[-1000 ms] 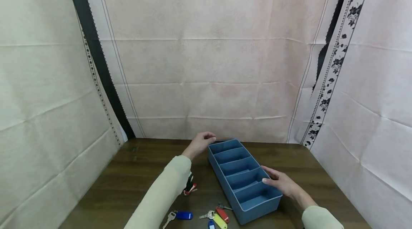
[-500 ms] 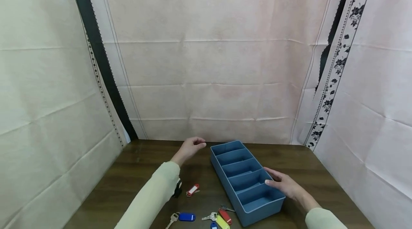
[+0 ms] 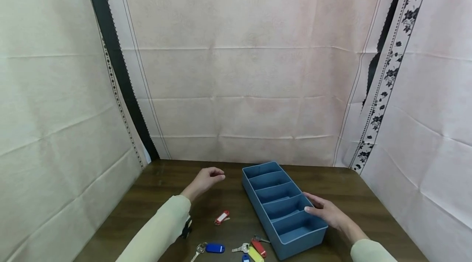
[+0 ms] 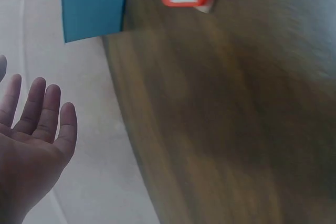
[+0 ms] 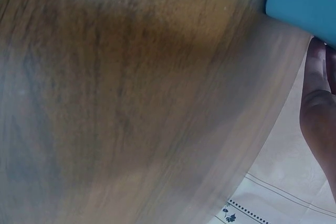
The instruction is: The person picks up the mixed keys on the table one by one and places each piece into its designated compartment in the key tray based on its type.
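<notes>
A long blue organizer box (image 3: 306,241), split into several compartments by cross dividers, stands slanted on the table. My right hand (image 3: 328,213) holds its right wall, the thumb lapping over the rim and the fingers along the outer side. In the right wrist view, the fingers (image 5: 316,66) reach up to the box's edge. Left of the box, my left hand (image 3: 204,180) hovers over the table with loosely bent fingers and holds nothing; its spread fingers (image 4: 47,108) show in the left wrist view. A red key tag (image 3: 222,217) with a key lies between that hand and the box.
Near the front lie a blue key tag (image 3: 215,248) with a key, a yellow tag (image 3: 256,254), another red tag (image 3: 259,248) close beside the box and a small blue tag (image 3: 245,258). Pale cloth (image 3: 236,69) hangs behind and at both sides of the brown table (image 3: 155,196).
My left hand has moved away from the box's far left corner, leftward and nearer, uncovering the red key tag. My right hand stays at the box, which keeps its place.
</notes>
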{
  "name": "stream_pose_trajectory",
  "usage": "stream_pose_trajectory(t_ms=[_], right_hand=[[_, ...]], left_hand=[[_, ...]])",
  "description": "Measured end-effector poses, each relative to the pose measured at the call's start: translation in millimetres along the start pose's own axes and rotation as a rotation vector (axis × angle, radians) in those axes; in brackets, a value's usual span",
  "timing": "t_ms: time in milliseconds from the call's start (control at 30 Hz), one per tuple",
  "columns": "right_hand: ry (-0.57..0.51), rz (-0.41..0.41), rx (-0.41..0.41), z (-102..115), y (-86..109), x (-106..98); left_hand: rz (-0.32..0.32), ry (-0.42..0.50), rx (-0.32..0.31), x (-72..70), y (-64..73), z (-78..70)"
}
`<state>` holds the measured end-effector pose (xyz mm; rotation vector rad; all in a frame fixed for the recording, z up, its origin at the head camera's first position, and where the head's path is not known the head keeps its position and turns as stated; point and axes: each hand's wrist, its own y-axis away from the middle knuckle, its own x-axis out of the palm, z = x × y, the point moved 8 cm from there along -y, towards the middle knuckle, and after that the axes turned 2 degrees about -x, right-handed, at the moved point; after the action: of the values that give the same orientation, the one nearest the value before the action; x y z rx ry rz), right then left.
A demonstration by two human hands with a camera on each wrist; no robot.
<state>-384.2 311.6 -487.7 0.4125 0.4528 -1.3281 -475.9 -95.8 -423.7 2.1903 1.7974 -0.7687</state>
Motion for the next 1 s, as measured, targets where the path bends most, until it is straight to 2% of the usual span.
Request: stream_pose_trajectory(t_ms=[167,400,567,1000], right_hand=[[-0.007,0.002,0.013,-1.3,-0.5,0.3],[-0.016,-0.012,0.033,-2.3,0.4,-0.5],[-0.018,0.000,0.037,-3.0,1.7,0.7],[-0.023,-0.016,0.056,-4.1,0.4,-0.1]], left_hand=[[0.019,0.004,-0.021,-5.4,14.2,15.9],[0.031,-0.012,-0.048,-9.9,30.6,30.6],[0.061,-0.033,-0.062,-6.3,43.8,40.8],[0.144,-0.077,-0.031,3.3,78.0,55.3]])
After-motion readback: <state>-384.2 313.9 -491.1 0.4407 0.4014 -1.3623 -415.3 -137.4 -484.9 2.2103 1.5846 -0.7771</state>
